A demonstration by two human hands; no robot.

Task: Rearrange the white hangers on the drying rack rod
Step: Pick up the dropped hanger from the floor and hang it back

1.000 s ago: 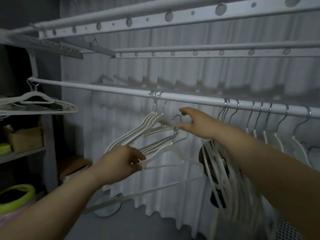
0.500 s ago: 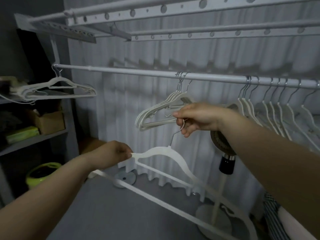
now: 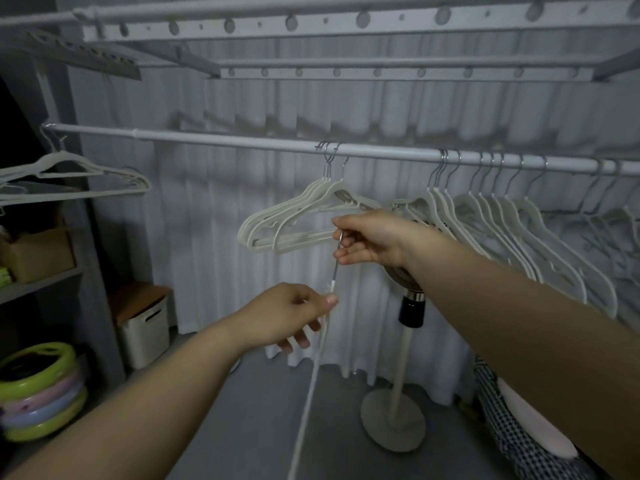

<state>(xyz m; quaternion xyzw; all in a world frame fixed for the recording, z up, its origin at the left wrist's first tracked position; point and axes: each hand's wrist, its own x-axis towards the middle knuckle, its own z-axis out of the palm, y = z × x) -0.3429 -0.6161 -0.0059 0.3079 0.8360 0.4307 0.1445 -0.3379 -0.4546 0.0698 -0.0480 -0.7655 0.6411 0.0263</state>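
Note:
A white rod (image 3: pixel 242 143) crosses the drying rack from left to right. A small bunch of white hangers (image 3: pixel 294 216) hangs at its middle, and several more hangers (image 3: pixel 512 223) crowd the right part. One white hanger (image 3: pixel 311 382) is off the rod, seen edge-on and pointing down towards me. My right hand (image 3: pixel 370 237) pinches its metal hook just below the middle bunch. My left hand (image 3: pixel 291 317) grips the neck of the same hanger, right under the hook.
A standing fan (image 3: pixel 401 375) stands behind my right arm. Shelves at the left carry a cardboard box (image 3: pixel 38 254) and loose hangers (image 3: pixel 69 174). A white bin (image 3: pixel 145 330) and stacked coloured rings (image 3: pixel 38 386) sit on the floor at the left. A curtain hangs behind.
The hanger has come off the middle bunch and swung from broadside to edge-on, pointing down. My left hand slid from its shoulder up to the neck; my right hand keeps the hook.

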